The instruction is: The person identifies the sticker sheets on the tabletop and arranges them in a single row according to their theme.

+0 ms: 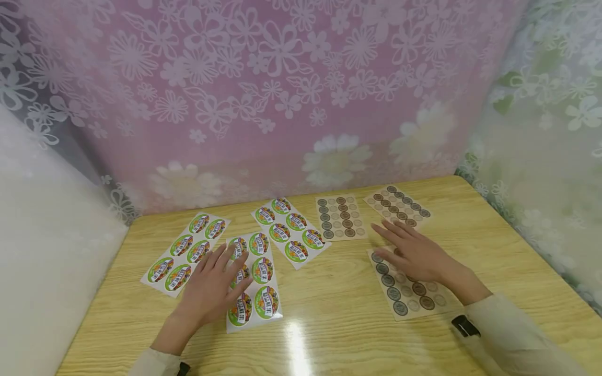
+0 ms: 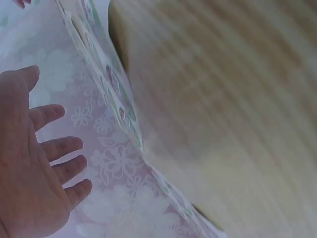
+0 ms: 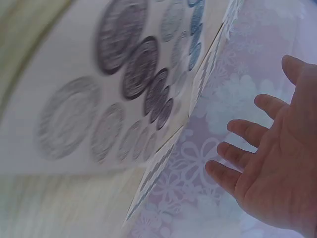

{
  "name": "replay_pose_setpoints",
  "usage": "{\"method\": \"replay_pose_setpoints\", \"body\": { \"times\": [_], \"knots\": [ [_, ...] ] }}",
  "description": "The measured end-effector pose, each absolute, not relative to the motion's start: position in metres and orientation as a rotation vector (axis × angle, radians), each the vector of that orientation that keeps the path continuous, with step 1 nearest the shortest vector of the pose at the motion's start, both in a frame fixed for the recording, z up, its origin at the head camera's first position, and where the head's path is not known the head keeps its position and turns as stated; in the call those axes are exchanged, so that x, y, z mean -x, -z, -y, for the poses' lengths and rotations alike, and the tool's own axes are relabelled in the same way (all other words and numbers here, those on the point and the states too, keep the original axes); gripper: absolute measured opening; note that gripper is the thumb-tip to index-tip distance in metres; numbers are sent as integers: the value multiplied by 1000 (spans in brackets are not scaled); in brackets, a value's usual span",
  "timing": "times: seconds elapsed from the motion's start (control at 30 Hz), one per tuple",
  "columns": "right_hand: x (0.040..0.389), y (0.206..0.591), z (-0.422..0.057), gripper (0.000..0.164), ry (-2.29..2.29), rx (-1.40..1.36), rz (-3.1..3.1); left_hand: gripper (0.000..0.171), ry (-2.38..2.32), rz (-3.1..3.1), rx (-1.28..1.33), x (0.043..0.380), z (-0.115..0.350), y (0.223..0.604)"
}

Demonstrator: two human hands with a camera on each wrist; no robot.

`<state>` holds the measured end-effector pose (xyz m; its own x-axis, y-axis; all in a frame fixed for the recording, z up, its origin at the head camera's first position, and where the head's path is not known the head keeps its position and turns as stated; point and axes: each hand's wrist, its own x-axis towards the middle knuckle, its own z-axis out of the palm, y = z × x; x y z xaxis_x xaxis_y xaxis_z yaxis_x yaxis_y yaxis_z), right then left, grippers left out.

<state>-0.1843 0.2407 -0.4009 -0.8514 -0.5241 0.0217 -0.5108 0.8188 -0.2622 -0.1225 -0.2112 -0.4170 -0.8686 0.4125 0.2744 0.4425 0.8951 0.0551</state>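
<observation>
Plainly, both hands are released: the left hand (image 1: 211, 282) and the right hand (image 1: 418, 256) are palm down with fingers extended and a little apart, grasping nothing. In each wrist view, pink cloth shows between the fingers and the desk top, so both hands hover above it.

Beneath the left hand, on the left half of the desk (image 1: 324, 308), lies an upright fruit-sticker sheet (image 1: 262, 271), its left column partly covered by the fingers. A slanted fruit-sticker sheet (image 1: 184, 255) lies beside it, running along the desk's left edge towards the far left corner. A tilted fruit-sticker sheet (image 1: 291, 232) reaches from near the middle of the far edge back towards the desk's centre; whether its side touches the upright one I cannot tell. Each bears six round stickers in two columns, green-rimmed, with fruit and a white label.

Under the right hand, on the right half, is the front coin sheet (image 1: 409, 290), partly hidden by the palm and wrist. Closer to the far edge, right of centre, sits the middle coin sheet (image 1: 340, 218), nearly square to that edge; the angled coin sheet (image 1: 397, 205) lies near the far right corner. Their coin-like rounds are grey, pale and brown.

Pink floral cloth (image 1: 282, 104) hangs behind the far edge, and pale sleeves (image 1: 512, 324) cover both forearms
</observation>
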Motion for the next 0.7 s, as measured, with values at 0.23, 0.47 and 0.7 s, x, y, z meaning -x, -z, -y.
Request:
{"method": "replay_pose_setpoints", "body": {
  "times": [0.23,0.47,0.7],
  "knots": [
    [196,395,-225,63,502,797,-2904,58,189,2875,589,128,228,403],
    [203,388,-214,62,539,836,-2901,58,152,2846,550,131,245,395],
    [208,384,-203,61,560,850,-2876,58,144,2851,520,132,259,391]
  ]
}}
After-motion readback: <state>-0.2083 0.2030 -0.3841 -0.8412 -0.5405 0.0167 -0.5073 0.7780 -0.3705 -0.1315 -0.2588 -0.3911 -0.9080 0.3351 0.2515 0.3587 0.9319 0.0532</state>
